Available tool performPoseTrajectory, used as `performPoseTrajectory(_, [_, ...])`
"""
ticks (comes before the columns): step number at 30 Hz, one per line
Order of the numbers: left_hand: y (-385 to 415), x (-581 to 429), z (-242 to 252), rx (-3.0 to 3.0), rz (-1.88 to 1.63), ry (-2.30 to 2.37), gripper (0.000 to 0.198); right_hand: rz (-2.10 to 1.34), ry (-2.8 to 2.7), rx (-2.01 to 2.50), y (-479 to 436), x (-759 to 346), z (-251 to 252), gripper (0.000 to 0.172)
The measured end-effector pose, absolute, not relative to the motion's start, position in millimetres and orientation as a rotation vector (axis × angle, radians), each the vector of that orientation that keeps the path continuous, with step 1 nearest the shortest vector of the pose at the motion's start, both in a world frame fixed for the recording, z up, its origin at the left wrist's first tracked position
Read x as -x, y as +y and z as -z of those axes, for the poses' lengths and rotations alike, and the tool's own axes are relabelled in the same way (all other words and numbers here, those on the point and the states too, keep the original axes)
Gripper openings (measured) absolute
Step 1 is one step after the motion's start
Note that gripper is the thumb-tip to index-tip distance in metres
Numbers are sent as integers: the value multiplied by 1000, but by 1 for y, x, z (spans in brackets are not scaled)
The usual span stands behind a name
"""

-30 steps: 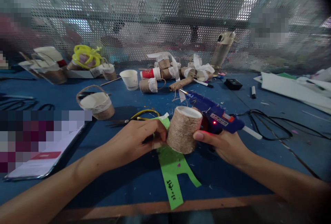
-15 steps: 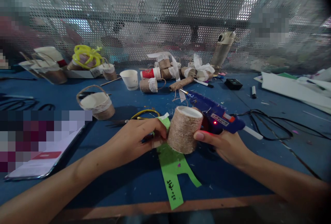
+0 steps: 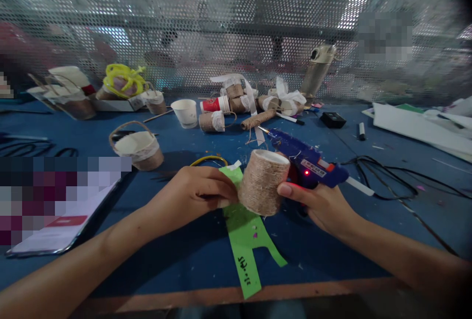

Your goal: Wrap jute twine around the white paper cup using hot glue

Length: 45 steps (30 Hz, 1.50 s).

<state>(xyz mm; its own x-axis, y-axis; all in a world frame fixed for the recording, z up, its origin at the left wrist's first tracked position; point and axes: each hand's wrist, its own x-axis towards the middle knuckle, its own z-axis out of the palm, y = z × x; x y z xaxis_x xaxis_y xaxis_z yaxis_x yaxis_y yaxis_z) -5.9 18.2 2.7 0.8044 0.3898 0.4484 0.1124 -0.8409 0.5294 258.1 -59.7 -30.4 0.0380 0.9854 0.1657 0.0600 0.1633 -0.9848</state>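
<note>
A paper cup wrapped in brown twine [image 3: 262, 184] is held tilted above the table, its white rim up. My right hand [image 3: 328, 206] grips a blue hot glue gun [image 3: 291, 146] with its red light on, and the thumb presses the cup's right side. The gun's nozzle points left, behind the cup. My left hand [image 3: 201, 186] is closed in a pinch, fingertips at the cup's left side; what lies between them is hidden. Beneath lies a green paper cutout [image 3: 243, 250] with black writing.
A twine-wrapped basket [image 3: 138, 149] with lace stands behind my left forearm, near yellow-handled scissors [image 3: 208, 158]. Farther back are a white cup [image 3: 184, 114], a twine roll [image 3: 258, 119] and a bottle [image 3: 317, 73]. Black cable [image 3: 387, 169] lies right, a tablet-like object [image 3: 70, 225] left.
The fingers of my left hand have drawn closer together at the cup's side, and the wrist has turned slightly. The cup has tilted and risen a little; the glue gun has barely shifted.
</note>
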Motion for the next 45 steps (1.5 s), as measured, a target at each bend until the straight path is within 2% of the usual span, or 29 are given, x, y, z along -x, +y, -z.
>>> performPoseTrajectory(6, [18,6,-3,-2550,-726,407,7,-1019,-1297,1195,-60,-256,27,45])
performPoseTrajectory(11, [15,4,-8,-2558,-789,490,6,-1013,-1311,1222,-60,-255,23,37])
performPoseTrajectory(17, [12,4,-11,-2607,-803,429,13,-984,-1292,1273,-60,-254,22,52])
performPoseTrajectory(25, [16,6,-6,-2633,-820,324,12,-954,-1323,1345,-62,-250,13,52])
performPoseTrajectory(31, [19,6,-2,-2694,-655,367,18,-969,-1337,1343,-63,-250,11,54])
performPoseTrajectory(35, [16,6,-4,-2652,-666,467,8,-975,-1313,1313,-62,-252,16,51])
performPoseTrajectory(45, [12,6,-10,-2546,-768,620,32,-952,-1334,1289,-60,-255,23,47])
